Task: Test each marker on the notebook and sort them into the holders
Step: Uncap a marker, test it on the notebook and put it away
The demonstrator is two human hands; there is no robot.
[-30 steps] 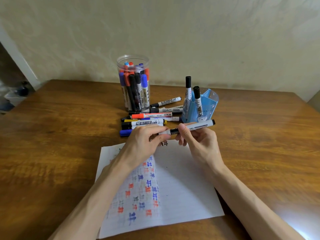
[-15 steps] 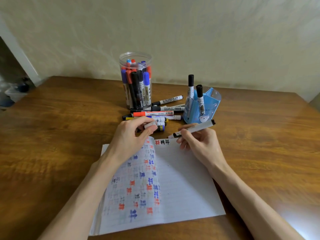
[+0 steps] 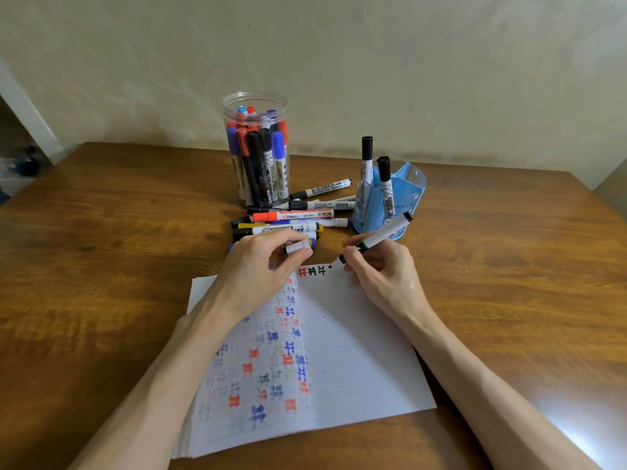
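My right hand (image 3: 380, 269) grips an uncapped white marker (image 3: 383, 234), its dark tip touching the top edge of the open notebook (image 3: 346, 351) beside red and black test marks (image 3: 312, 271). My left hand (image 3: 258, 269) rests on the notebook's left page and pinches the marker's white cap (image 3: 298, 247). A clear round jar (image 3: 256, 147) behind holds several markers. The blue holder (image 3: 403, 195) to the right holds two black-capped markers. Several loose markers (image 3: 291, 220) lie in a pile between the jar and the notebook.
Everything sits on a brown wooden table (image 3: 101, 266) against a pale wall. The notebook's left page is covered with red, blue and black test marks. A doorway opens at the far left.
My hands pulled the cap off the marker and separated. The left hand settled on the page with the cap, and the right hand tilted the marker tip down onto the notebook.
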